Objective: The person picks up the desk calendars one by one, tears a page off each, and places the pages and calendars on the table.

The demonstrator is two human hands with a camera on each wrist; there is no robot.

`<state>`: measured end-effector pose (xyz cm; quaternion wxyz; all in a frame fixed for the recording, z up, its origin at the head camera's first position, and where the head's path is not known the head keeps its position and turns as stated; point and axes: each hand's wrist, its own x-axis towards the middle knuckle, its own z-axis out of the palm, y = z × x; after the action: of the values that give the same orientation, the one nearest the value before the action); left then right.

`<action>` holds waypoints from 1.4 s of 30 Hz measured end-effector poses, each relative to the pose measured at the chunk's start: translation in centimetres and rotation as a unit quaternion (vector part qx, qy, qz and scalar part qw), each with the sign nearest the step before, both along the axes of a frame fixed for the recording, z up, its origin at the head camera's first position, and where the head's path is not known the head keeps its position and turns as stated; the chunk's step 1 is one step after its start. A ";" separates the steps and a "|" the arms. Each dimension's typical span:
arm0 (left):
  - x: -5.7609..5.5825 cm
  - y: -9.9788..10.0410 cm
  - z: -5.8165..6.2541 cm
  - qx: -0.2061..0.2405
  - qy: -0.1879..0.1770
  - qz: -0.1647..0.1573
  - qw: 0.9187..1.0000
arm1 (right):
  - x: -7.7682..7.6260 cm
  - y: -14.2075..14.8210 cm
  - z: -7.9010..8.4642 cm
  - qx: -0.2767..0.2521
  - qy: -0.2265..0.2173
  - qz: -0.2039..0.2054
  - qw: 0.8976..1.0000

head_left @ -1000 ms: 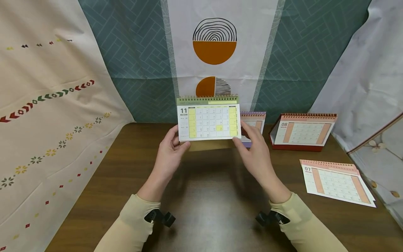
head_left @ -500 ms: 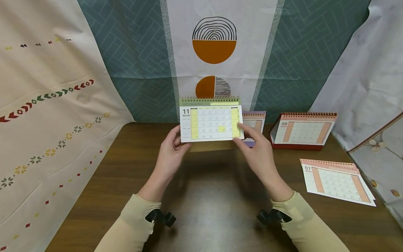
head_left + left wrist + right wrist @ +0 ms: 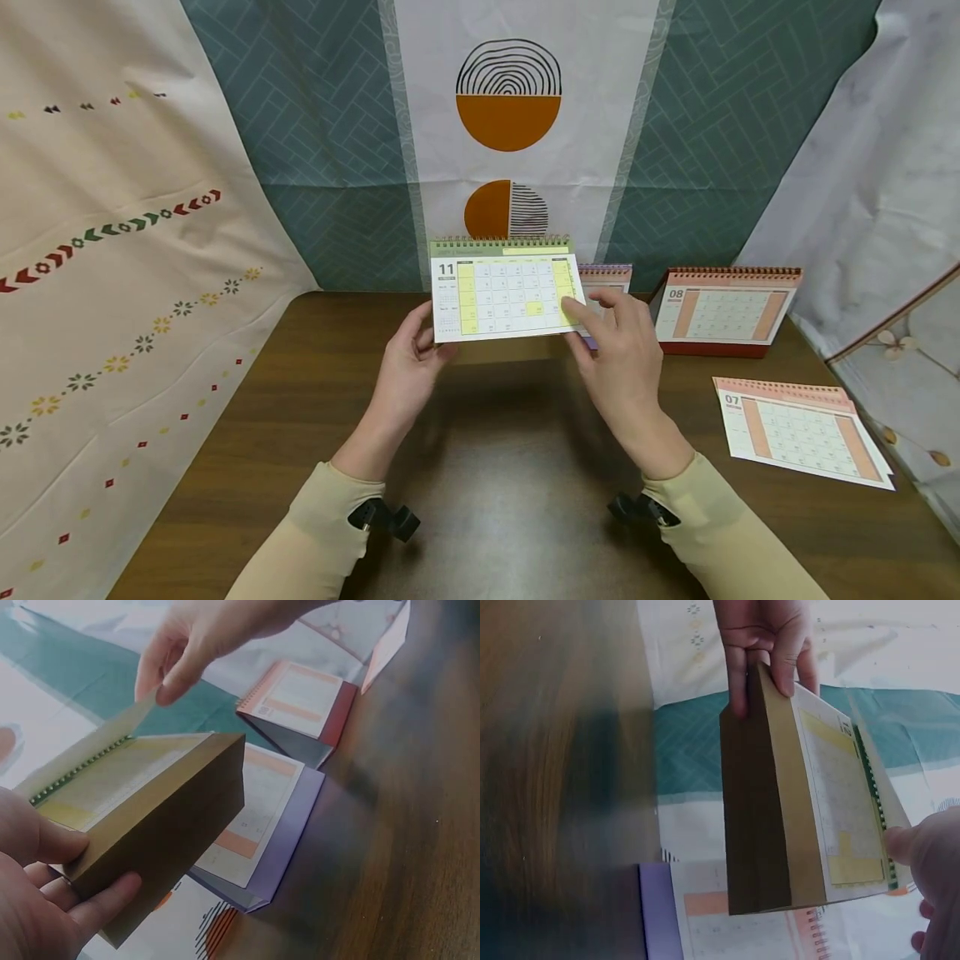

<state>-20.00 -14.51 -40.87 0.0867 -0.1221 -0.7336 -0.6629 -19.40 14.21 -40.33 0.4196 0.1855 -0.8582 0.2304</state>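
A green-topped spiral desk calendar [image 3: 442,247] with a tan cardboard stand [image 3: 180,817] is held up over the table. Its November page [image 3: 498,300] faces the head camera. My left hand [image 3: 408,358] grips the stand's lower left end, thumb on the front and fingers underneath. At the lower right corner, my right hand [image 3: 622,358] pinches the November page between thumb and forefinger. The left wrist view shows that page [image 3: 90,754] lifted away from the stand, hinged on the green coil. A page marked 12 [image 3: 832,795] lies beneath it in the right wrist view.
Behind the held calendar stands a purple calendar [image 3: 606,279], partly hidden. A red calendar [image 3: 720,315] showing 08 stands right of it. Loose calendar sheets [image 3: 806,433] marked 07 lie on the brown table [image 3: 495,500] at the right. Patterned cloth [image 3: 322,167] hangs behind.
The calendar has shifted slightly right and down in the head view. My right hand has gone from holding the calendar's right edge to pinching the front page's lower corner.
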 end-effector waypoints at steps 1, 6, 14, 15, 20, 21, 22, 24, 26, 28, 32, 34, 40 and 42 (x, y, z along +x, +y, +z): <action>0.0 0.0 -0.1 -0.003 0.000 0.001 1.000 | 0.0 0.0 0.0 0.011 0.010 0.001 1.000; 0.0 0.0 -0.2 -0.010 -0.003 0.001 1.000 | -0.1 -0.3 -0.2 0.044 0.049 0.017 0.998; 0.0 0.3 -0.1 -0.015 -0.015 0.005 1.000 | 0.1 -1.9 0.0 0.048 0.070 0.049 0.995; 0.1 0.3 -0.1 -0.016 -0.018 0.006 1.000 | 0.1 -2.2 0.0 0.049 0.070 0.053 0.995; 0.1 0.5 0.0 -0.013 -0.028 0.007 1.000 | 0.3 -3.7 0.2 0.053 0.067 0.070 0.994; 0.1 0.5 0.0 -0.012 -0.029 0.007 0.999 | 0.3 -4.0 0.3 0.053 0.067 0.074 0.994; 0.1 0.5 0.0 -0.011 -0.030 0.007 0.999 | 0.4 -4.3 0.4 0.052 0.068 0.077 0.993; 0.1 0.5 -0.1 -0.008 -0.030 0.004 1.000 | 0.5 -4.8 0.6 0.051 0.068 0.085 0.993; 0.1 0.5 -0.1 -0.007 -0.031 0.005 0.999 | 0.6 -5.3 0.8 0.050 0.066 0.091 0.992; 0.1 0.5 -0.2 -0.008 -0.032 0.007 0.999 | 0.6 -5.8 1.0 0.050 0.064 0.095 0.992; 0.0 0.6 -0.4 -0.010 -0.032 0.009 0.999 | 0.7 -6.6 1.2 0.048 0.060 0.104 0.992; 0.0 0.6 -0.5 -0.010 -0.031 0.007 0.999 | 0.7 -7.0 1.2 0.047 0.060 0.109 0.991; 0.0 0.7 -0.7 -0.014 -0.020 -0.001 1.000 | 0.7 -8.2 1.2 0.039 0.061 0.119 0.990; 0.0 0.8 -0.7 -0.015 -0.018 -0.003 1.000 | 0.7 -8.5 1.2 0.036 0.062 0.120 0.990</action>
<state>-19.99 -13.74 -41.58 0.0693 -0.1139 -0.7446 -0.6541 -18.65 5.68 -39.09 0.4346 0.3161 -0.8096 0.2363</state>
